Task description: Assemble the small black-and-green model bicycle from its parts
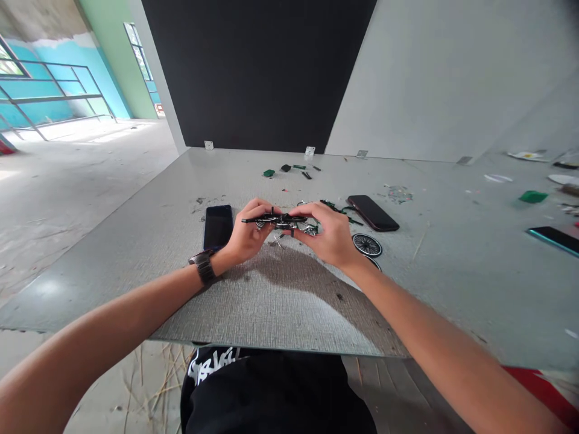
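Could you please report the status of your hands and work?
Left hand and right hand both holding small black-and-silver piece. Spoked wheel lying near right hand. Phone close beside left hand, not blocking the piece.

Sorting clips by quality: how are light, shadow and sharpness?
Head view: daylight bleaches the floor on the left; the table has glare at its left end and a shadow across its near side; fine detail on the black part between the fingers is hard to tell; the edges look stretched.
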The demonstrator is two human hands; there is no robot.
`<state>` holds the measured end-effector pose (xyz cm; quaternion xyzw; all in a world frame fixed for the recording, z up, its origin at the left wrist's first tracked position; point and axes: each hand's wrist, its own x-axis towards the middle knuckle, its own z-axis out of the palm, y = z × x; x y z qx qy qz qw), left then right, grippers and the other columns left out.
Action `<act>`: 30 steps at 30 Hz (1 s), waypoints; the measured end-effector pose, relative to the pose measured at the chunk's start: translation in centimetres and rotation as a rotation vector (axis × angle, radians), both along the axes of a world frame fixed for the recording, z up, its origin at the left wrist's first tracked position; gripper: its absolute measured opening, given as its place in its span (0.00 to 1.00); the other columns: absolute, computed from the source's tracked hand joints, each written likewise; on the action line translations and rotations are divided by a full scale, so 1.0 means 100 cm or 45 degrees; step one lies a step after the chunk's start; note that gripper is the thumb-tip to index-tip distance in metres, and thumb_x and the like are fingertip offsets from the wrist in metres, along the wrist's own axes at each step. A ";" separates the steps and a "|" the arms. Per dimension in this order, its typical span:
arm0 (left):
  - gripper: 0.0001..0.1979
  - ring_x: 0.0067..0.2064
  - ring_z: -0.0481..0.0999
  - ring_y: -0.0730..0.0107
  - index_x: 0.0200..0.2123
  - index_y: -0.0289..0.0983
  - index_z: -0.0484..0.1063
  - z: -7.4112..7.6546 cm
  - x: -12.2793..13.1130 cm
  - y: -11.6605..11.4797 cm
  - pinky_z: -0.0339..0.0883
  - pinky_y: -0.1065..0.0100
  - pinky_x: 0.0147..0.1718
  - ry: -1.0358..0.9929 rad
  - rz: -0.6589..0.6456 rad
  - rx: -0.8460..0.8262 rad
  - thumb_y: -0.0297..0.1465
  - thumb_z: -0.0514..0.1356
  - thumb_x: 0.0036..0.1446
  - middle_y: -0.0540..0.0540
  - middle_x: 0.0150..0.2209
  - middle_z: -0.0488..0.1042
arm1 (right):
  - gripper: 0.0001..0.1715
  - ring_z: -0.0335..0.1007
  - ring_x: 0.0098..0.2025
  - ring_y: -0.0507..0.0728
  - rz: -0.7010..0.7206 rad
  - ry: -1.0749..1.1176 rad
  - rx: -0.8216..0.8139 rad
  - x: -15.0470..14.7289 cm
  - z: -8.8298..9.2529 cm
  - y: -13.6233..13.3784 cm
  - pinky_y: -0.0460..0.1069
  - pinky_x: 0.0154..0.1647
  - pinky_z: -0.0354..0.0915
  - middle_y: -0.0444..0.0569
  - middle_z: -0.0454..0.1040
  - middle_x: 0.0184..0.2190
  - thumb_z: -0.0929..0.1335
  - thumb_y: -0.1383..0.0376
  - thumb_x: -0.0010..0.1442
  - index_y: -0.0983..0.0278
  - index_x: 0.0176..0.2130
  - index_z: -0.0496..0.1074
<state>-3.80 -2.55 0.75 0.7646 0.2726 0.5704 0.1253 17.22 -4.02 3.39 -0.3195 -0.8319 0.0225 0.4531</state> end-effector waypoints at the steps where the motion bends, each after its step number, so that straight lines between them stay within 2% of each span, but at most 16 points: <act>1: 0.05 0.39 0.74 0.69 0.40 0.38 0.76 0.000 0.000 0.000 0.71 0.64 0.40 -0.005 0.004 -0.003 0.24 0.63 0.60 0.46 0.38 0.75 | 0.16 0.77 0.41 0.56 0.005 -0.004 0.002 0.000 0.001 0.000 0.53 0.44 0.72 0.46 0.80 0.40 0.76 0.61 0.59 0.58 0.46 0.74; 12: 0.08 0.41 0.75 0.68 0.40 0.38 0.76 0.001 0.001 -0.001 0.71 0.63 0.41 -0.037 -0.020 0.001 0.22 0.62 0.59 0.46 0.38 0.75 | 0.16 0.78 0.42 0.56 0.032 0.040 -0.076 0.002 -0.001 -0.001 0.53 0.46 0.73 0.46 0.81 0.41 0.75 0.60 0.59 0.58 0.46 0.73; 20: 0.08 0.40 0.75 0.68 0.41 0.39 0.77 0.008 0.000 -0.008 0.70 0.64 0.40 -0.042 -0.052 0.007 0.22 0.62 0.60 0.46 0.39 0.75 | 0.13 0.78 0.42 0.56 0.028 0.028 0.051 0.001 0.003 -0.004 0.53 0.45 0.73 0.47 0.80 0.41 0.74 0.58 0.62 0.58 0.46 0.74; 30: 0.08 0.40 0.74 0.68 0.41 0.40 0.77 0.007 0.000 -0.009 0.70 0.63 0.40 -0.033 -0.017 0.047 0.23 0.62 0.61 0.46 0.39 0.75 | 0.12 0.78 0.45 0.57 0.055 -0.019 0.106 0.001 0.007 -0.006 0.53 0.47 0.72 0.47 0.80 0.42 0.73 0.60 0.63 0.57 0.46 0.73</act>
